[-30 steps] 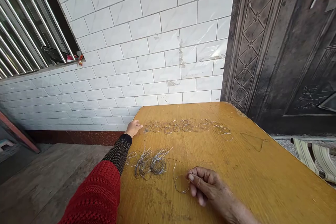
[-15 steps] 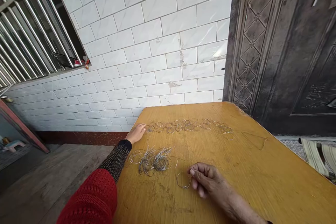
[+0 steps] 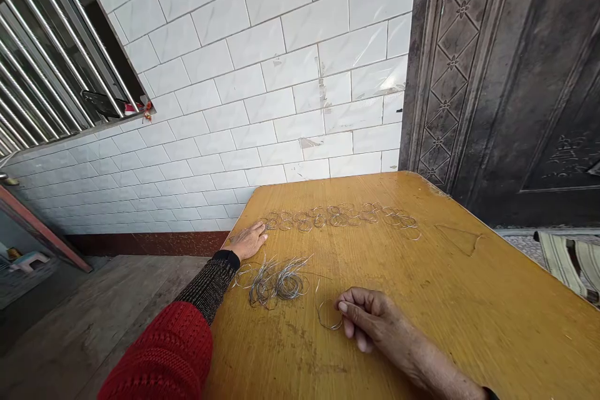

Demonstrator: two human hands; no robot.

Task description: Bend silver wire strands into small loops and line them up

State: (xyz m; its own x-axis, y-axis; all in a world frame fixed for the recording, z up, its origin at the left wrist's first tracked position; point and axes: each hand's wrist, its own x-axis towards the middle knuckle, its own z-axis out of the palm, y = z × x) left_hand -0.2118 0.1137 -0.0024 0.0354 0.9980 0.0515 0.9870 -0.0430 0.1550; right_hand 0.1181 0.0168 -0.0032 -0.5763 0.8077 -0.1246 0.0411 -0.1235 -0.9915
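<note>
Between the thumb and fingers of my right hand (image 3: 368,319) is pinched a small loop of thin wire (image 3: 328,325), held just above the table (image 3: 422,312). My left hand (image 3: 250,240) lies with its fingers stretched out near the table's left edge, at the left end of a row of linked wire rings (image 3: 337,217). Whether its fingertips touch the rings I cannot tell. A tangled bundle of silvery wire coils (image 3: 289,283) rests between my two hands, with loose ends sticking out.
A bent piece of thin wire (image 3: 462,240) lies on the right of the table. White wall tiles (image 3: 276,106) rise behind it. A dark carved door (image 3: 525,87) stands at the right, with striped cloth (image 3: 557,265) below. A barred window (image 3: 56,44) is at upper left.
My left hand has moved slightly right and nearer, and its fingers lie flatter. My right hand keeps its pinch on the wire loop. The view has shifted slightly.
</note>
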